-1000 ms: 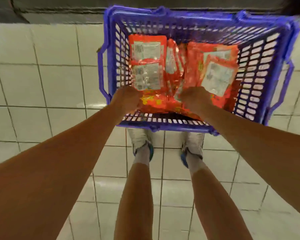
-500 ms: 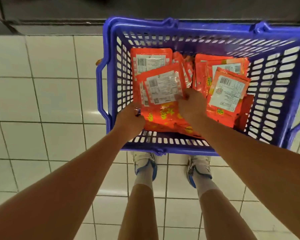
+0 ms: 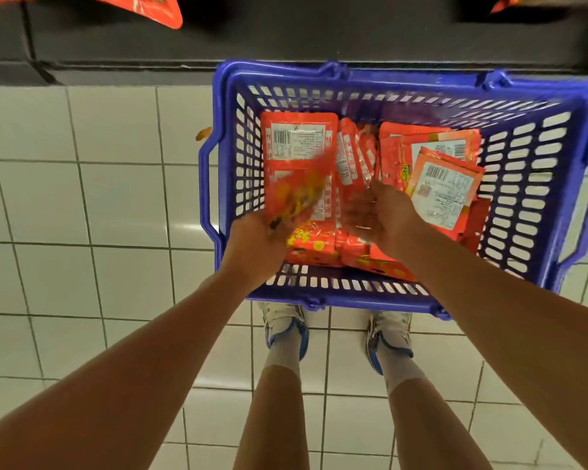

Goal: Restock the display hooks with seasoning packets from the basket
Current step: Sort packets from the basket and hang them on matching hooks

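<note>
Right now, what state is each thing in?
Basket: on the floor, holding many packets.
Blurred packet: gripped by left hand, lifted over the pile.
Right hand: fingers loosely curled, holding nothing clear.
Hanging packet: above, at the display.

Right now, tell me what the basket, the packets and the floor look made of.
Basket: moulded blue plastic, slotted walls, slight sheen.
Seasoning packets: likely glossy plastic film, crinkled, reflecting light, with printed labels.
Floor: glazed white tiles, probably ceramic, showing grout lines and glare.
</note>
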The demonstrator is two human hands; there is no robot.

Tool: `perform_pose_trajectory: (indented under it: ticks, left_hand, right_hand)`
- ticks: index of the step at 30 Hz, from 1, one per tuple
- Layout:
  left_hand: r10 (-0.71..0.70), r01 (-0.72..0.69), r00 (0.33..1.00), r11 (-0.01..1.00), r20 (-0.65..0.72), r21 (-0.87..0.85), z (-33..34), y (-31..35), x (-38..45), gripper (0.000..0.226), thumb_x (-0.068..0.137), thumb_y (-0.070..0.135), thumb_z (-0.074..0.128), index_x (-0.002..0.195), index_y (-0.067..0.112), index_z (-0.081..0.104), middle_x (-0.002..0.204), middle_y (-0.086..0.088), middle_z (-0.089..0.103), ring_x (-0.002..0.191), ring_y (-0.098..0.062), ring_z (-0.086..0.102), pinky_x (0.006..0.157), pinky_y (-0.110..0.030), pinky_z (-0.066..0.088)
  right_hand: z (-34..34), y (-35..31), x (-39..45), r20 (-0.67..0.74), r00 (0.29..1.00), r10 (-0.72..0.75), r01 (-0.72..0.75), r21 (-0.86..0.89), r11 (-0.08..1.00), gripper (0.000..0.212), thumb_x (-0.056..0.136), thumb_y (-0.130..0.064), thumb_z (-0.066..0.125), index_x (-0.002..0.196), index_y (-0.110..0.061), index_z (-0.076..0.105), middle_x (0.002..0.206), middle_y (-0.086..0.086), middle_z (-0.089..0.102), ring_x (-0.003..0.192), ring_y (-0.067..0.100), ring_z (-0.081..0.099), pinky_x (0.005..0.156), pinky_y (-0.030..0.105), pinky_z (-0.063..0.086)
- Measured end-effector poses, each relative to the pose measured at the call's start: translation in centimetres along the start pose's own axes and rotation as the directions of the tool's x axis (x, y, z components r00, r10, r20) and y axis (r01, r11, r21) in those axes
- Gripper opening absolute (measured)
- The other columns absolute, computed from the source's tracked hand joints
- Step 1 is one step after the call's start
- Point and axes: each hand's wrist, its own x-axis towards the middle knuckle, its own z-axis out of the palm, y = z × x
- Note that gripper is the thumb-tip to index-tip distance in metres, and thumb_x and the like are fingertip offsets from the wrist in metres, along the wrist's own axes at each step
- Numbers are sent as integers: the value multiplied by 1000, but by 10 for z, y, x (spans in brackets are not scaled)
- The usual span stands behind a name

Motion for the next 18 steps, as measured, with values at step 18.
perform_pose_trajectory:
  ticks: [18]
  left_hand:
    - [-353, 416, 906, 842, 234, -344, -26, 12, 4, 17, 97, 16, 66, 113, 23, 66, 109, -4, 75, 102, -29, 72, 96, -54, 55]
  right_hand:
    - [6, 60, 42, 14, 884, -467, 291, -799, 527, 29, 95, -50, 63, 104, -22, 58, 84, -7, 67, 71, 14, 66, 57, 27, 51]
